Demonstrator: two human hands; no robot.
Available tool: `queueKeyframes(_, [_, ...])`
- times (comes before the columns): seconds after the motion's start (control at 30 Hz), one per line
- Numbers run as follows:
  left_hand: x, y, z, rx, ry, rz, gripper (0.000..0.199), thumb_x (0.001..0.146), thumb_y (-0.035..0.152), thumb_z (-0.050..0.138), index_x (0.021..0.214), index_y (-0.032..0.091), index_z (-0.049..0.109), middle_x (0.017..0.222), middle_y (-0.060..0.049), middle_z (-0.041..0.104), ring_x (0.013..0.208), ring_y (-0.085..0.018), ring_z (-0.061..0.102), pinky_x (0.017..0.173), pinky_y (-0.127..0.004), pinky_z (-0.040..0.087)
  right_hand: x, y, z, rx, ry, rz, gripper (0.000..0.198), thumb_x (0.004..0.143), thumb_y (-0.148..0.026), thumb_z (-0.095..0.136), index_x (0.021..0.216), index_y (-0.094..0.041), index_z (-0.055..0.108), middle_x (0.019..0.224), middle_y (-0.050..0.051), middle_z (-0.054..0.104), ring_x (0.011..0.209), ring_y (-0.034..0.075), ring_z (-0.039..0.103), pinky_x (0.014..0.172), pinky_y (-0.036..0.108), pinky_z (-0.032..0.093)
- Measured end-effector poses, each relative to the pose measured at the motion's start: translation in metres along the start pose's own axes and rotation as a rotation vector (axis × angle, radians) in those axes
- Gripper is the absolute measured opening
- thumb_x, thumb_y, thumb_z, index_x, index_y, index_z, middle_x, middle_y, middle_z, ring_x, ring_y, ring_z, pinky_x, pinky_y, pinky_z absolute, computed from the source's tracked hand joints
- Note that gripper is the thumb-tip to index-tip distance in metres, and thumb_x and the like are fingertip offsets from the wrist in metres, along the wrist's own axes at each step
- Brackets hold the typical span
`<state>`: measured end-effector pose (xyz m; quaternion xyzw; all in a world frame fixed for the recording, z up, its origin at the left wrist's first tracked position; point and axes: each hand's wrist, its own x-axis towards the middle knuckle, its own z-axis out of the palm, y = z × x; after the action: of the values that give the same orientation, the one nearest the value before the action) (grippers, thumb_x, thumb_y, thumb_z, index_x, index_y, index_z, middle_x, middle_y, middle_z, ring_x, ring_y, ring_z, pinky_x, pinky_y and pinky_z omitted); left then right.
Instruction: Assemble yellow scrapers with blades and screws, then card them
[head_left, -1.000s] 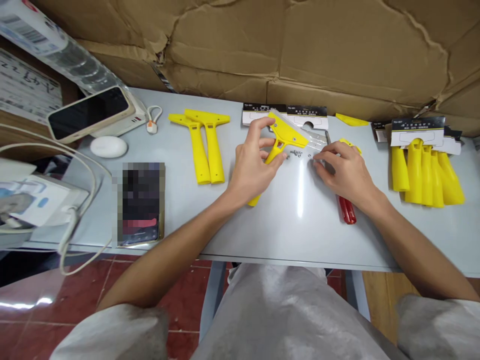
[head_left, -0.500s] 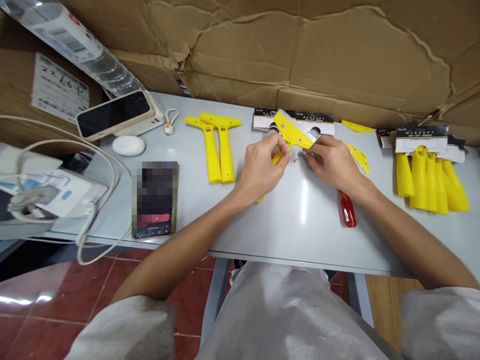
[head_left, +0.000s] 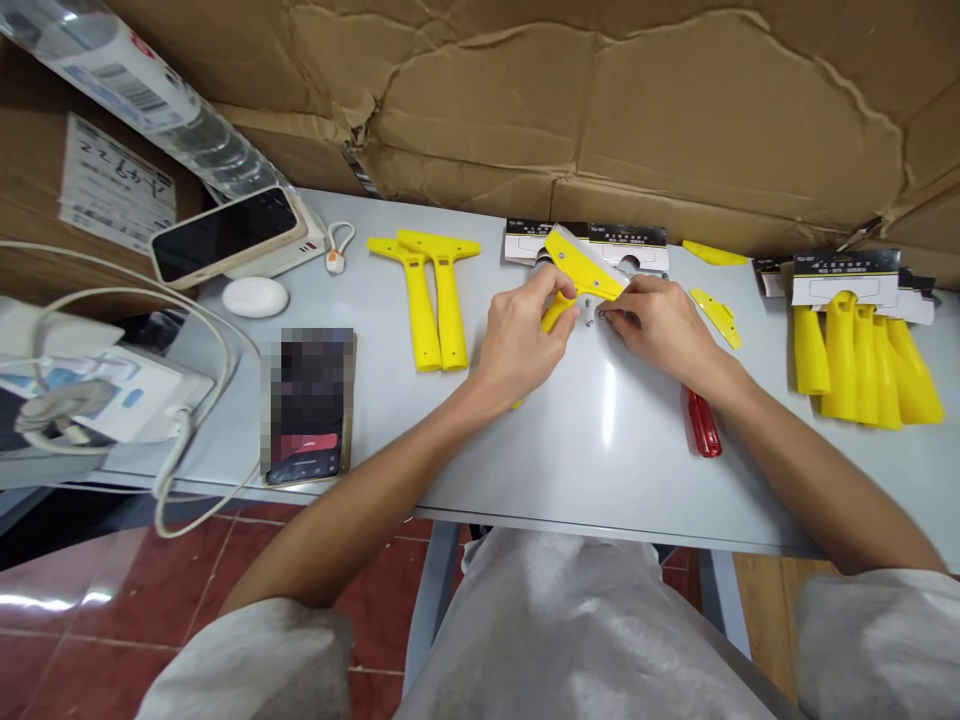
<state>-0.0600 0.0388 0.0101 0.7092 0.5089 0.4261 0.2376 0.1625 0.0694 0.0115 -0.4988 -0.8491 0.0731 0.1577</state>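
My left hand (head_left: 521, 330) is closed around the handle of a yellow scraper (head_left: 581, 272), whose head points up and to the right. A clear strip runs along its far edge, and two screw heads show on its face. My right hand (head_left: 660, 318) is at the head's right end, fingers pinched together low over the table; what is between them is too small to make out. Small loose screws (head_left: 589, 322) lie on the table between my hands. Beside my right wrist lies a red-handled tool (head_left: 703, 425), its far end hidden under the forearm.
Two yellow scraper handles (head_left: 450, 300) lie on the left, near a phone (head_left: 311, 410). Yellow plates (head_left: 716, 318) and carded yellow pieces (head_left: 862, 360) are on the right. Black-and-white cards (head_left: 630, 240) lie behind the scraper. Cardboard (head_left: 600, 110) walls the back; cables (head_left: 225, 340) loop at left.
My right fingertips have shifted slightly, and the loose screws between my hands show more plainly. The scraper stays in my left hand, almost in place. The view has moved a little.
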Motion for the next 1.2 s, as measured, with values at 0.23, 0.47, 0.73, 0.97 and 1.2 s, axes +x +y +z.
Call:
queueKeyframes(0.23, [-0.001, 0.010, -0.005, 0.004, -0.049, 0.110, 0.032, 0.102, 0.021, 0.055, 0.131, 0.026, 0.066, 0.121, -0.004, 0.076, 0.104, -0.022, 0.074, 0.094, -0.035, 0.056, -0.001, -0.004, -0.005, -0.002, 0.007, 0.032, 0.028, 0.094, -0.027, 0.055, 0.102, -0.015, 0.079, 0.099, 0.009, 0.066, 0.082, 0.011, 0.050, 0.077, 0.024, 0.031])
queueKeyframes(0.47, [-0.003, 0.014, -0.003, -0.216, -0.123, -0.002, 0.033, 0.104, 0.030, 0.054, 0.135, 0.029, 0.065, 0.124, -0.005, 0.075, 0.083, -0.017, 0.074, 0.080, -0.034, 0.060, -0.020, 0.000, -0.013, 0.032, 0.079, 0.047, 0.030, 0.094, -0.032, 0.054, 0.101, -0.014, 0.078, 0.099, 0.010, 0.065, 0.086, 0.012, 0.055, 0.082, 0.026, 0.040])
queueKeyframes(0.73, [-0.004, 0.021, 0.007, -0.916, -0.483, -0.385, 0.051, 0.098, 0.045, 0.064, 0.144, 0.027, 0.050, 0.116, -0.012, 0.077, 0.068, -0.017, 0.074, 0.057, -0.031, 0.059, -0.056, 0.003, -0.034, 0.096, 0.289, -0.081, 0.024, 0.095, -0.038, 0.063, 0.100, -0.019, 0.076, 0.118, 0.009, 0.063, 0.113, 0.017, 0.062, 0.101, 0.035, 0.051])
queueKeyframes(0.97, [-0.008, 0.016, 0.016, -1.160, -0.611, -0.485, 0.064, 0.090, 0.047, 0.074, 0.143, 0.026, 0.045, 0.113, -0.013, 0.079, 0.068, -0.017, 0.073, 0.055, -0.028, 0.057, -0.066, -0.007, -0.043, 0.221, 0.188, -0.061, 0.026, 0.096, -0.042, 0.061, 0.098, -0.020, 0.075, 0.128, 0.007, 0.062, 0.119, 0.017, 0.062, 0.107, 0.037, 0.052])
queueKeyframes(1.2, [-0.008, 0.014, 0.020, -1.129, -0.662, -0.514, 0.063, 0.091, 0.047, 0.073, 0.143, 0.028, 0.044, 0.113, -0.012, 0.078, 0.064, -0.015, 0.072, 0.052, -0.026, 0.055, -0.072, 0.001, -0.038, 0.307, 0.217, -0.019, 0.027, 0.095, -0.043, 0.064, 0.095, -0.019, 0.075, 0.126, 0.007, 0.063, 0.116, 0.017, 0.064, 0.106, 0.037, 0.054])
